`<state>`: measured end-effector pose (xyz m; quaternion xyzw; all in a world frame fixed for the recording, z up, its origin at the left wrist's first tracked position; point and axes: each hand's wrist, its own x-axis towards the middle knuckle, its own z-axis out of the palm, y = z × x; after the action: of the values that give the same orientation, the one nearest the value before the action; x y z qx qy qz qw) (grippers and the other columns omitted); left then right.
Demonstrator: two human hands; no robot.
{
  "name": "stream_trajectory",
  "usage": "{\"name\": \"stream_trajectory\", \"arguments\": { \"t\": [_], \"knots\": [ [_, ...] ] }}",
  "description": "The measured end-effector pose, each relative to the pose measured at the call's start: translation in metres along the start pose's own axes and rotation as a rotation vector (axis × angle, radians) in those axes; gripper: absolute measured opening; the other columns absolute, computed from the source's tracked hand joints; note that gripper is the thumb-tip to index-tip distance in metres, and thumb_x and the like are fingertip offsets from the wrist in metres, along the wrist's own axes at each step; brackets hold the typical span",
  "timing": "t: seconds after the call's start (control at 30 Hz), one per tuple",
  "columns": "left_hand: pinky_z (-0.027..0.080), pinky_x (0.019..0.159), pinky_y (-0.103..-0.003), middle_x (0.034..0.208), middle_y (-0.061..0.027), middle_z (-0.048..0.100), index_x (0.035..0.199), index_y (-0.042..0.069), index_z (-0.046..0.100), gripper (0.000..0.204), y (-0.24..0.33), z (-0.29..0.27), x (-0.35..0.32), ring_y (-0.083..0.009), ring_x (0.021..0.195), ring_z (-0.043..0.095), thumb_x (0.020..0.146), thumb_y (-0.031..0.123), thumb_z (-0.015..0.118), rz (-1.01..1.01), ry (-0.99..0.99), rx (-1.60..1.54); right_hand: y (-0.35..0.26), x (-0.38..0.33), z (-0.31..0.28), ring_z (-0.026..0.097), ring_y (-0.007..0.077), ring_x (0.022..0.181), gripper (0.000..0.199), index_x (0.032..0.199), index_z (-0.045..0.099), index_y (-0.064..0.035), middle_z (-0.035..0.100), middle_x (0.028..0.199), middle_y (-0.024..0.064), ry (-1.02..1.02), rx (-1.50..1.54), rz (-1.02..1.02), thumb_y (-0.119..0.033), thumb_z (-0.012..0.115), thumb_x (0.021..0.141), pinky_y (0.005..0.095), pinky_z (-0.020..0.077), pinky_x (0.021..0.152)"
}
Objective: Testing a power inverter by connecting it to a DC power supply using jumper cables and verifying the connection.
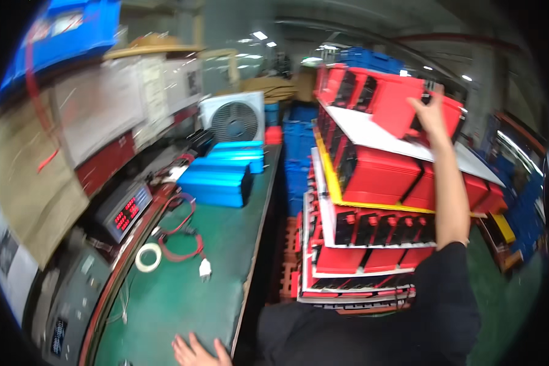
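My right hand (pixel 432 116) reaches up to the top layer of a tall stack, its thumb and fingers set apart around the end of a red case (pixel 398 107) with black ends. Motion blur softens the fingertips there. That case stands on a white sheet (pixel 363 127) beside other red cases. My left hand (pixel 198 354) lies near the bench's front edge, fingers spread on the green top (pixel 165 317), holding nothing. Ahead of it on the bench are a red cable with a white plug (pixel 205 268), a roll of tape (pixel 147 257) and blue metal housings (pixel 213 182).
Layers of red cases (pixel 378 177) are stacked with white and yellow sheets between them, right of the bench. A meter with red digits (pixel 125 210) and a grey instrument (pixel 73 305) line the bench's left side. A fan (pixel 233 119) stands at its far end. Blue crates (pixel 299 146) stand behind.
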<state>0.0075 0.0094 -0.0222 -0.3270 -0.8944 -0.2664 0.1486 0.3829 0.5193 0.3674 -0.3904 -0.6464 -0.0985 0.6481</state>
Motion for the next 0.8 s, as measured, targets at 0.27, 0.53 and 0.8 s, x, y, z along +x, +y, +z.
{"name": "stream_trajectory", "arguments": {
  "t": [0.27, 0.53, 0.8],
  "knots": [
    [0.026, 0.117, -0.058, 0.145, -0.0293, 0.043, 0.132, 0.0, 0.055, 0.061, 0.008, -0.023, 0.008, -0.0477, 0.139, 0.037, 0.084, 0.034, 0.072, -0.126, -0.048, -0.017, 0.116, 0.052, -0.077, 0.06, 0.0192, 0.115, 0.054, 0.146, 0.047, -0.0002, 0.063, 0.126, 0.0125, -0.33, 0.72, 0.106, -0.034, 0.052, 0.105, 0.0364, 0.0512, 0.094],
    [0.032, 0.115, -0.054, 0.142, -0.0275, 0.048, 0.129, -0.001, 0.058, 0.048, 0.007, -0.013, 0.002, -0.045, 0.134, 0.045, 0.09, 0.027, 0.066, -0.132, 0.054, -0.157, -0.178, -0.251, 0.055, 0.06, 0.023, 0.114, 0.056, 0.138, 0.049, 0.0, 0.058, 0.129, 0.0132, -0.761, 1.187, 0.215, -0.021, 0.058, 0.087, 0.04, 0.0505, 0.098],
    [0.035, 0.113, -0.051, 0.149, -0.0323, 0.038, 0.15, -0.006, 0.031, 0.09, 0.039, -0.055, -0.047, -0.0479, 0.138, 0.04, 0.086, 0.042, 0.074, -0.236, 0.452, -0.445, -0.299, -0.413, 0.091, 0.048, 0.0178, 0.126, 0.086, 0.146, 0.038, -0.0029, 0.05, 0.135, 0.0089, -1.717, 1.605, 0.277, -0.007, 0.082, 0.072, 0.0358, 0.0367, 0.109]
  ]
}}
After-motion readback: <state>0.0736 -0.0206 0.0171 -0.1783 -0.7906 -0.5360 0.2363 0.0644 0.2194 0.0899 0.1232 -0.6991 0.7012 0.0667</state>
